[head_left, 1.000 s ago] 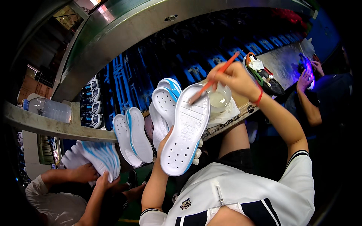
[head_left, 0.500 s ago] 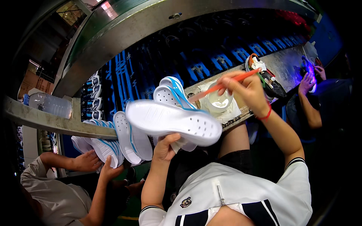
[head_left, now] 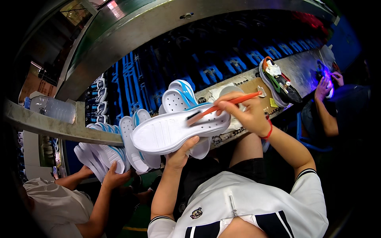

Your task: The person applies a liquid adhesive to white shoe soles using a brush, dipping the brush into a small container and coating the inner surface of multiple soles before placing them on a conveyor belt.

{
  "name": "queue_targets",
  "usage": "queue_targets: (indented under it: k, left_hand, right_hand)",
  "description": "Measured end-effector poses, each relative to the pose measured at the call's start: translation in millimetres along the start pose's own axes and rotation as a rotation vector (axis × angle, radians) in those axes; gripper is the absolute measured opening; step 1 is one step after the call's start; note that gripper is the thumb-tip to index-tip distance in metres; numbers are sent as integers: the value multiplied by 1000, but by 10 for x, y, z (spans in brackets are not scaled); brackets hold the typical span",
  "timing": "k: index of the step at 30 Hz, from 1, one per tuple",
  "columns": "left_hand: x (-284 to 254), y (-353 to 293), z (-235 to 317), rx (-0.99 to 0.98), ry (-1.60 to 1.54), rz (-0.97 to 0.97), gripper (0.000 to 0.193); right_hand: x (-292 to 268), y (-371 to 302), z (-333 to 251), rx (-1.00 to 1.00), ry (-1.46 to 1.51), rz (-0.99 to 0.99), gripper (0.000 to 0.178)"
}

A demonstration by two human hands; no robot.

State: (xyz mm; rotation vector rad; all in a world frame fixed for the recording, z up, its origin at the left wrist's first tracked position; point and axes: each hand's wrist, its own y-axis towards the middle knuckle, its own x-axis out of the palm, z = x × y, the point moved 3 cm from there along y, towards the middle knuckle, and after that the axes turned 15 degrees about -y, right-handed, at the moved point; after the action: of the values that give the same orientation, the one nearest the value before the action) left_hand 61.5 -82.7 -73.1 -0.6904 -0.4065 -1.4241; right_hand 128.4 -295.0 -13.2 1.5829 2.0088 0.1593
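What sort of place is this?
Probably a shoe factory: the right hand holds a brush over a white sole, a co-worker holds more soles, and a shoe lies nearby.

A wide metal beam (head_left: 158, 35) spans the top, above a dark rack (head_left: 210, 74) with blue parts. The worn table (head_left: 297, 65) runs toward violet light (head_left: 326, 73) at right. Below, the dark green floor (head_left: 137, 217) bears a yellow line (head_left: 135, 229).

Shoe workshop: white soles (head_left: 156, 135), 2 co-workers (head_left: 59, 208).
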Motion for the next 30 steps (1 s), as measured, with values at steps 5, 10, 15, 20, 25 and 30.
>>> queue_targets:
  k: [5, 10, 15, 20, 25, 30]
  left_hand:
    - [79, -7, 10, 52, 64, -8, 62]
    - [-57, -26, 86, 223, 227, 17, 59]
    - [-41, -67, 86, 728, 1254, -73, 68]
    - [157, -68, 143, 854, 1651, -103, 63]
    - [-164, 6, 12, 528, 1059, -58, 58]
    - [-37, -27, -3, 520, 839, -4, 56]
  right_hand:
    - [79, 154, 14, -28, -17, -25, 13]
    - [-264, 70, 271, 4, -289, 32, 14]
    - [-154, -97, 198, 128, -254, 135, 16]
    - [39, -230, 30, 237, 44, 31, 19]
    - [312, -282, -205, 198, 325, -179, 19]
    - [79, 203, -81, -21, 86, -40, 20]
